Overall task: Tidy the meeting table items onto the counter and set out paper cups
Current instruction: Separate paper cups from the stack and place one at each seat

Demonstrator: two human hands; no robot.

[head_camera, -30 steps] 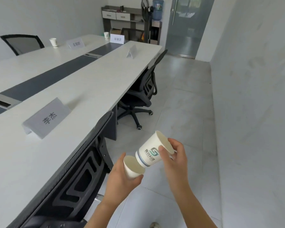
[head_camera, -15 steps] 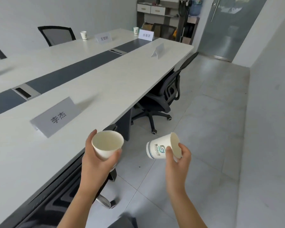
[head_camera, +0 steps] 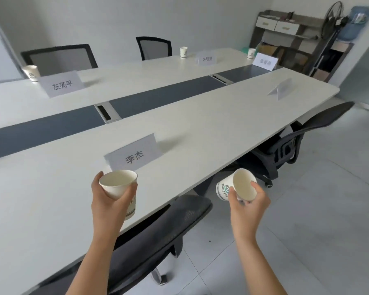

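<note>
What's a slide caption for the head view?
Left hand and right hand each hold a paper cup beside the meeting table.

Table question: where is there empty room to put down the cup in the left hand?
Bare white tabletop stretches between the nearest name card and the folded clear sign. Left of the left hand and its white paper cup is also free. The far side holds cards and cups.

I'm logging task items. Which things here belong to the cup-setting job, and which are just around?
Job: cup in left hand; cup in right hand; cups already set out; table; name cards.
Around: chairs; shelf unit; fan.
</note>
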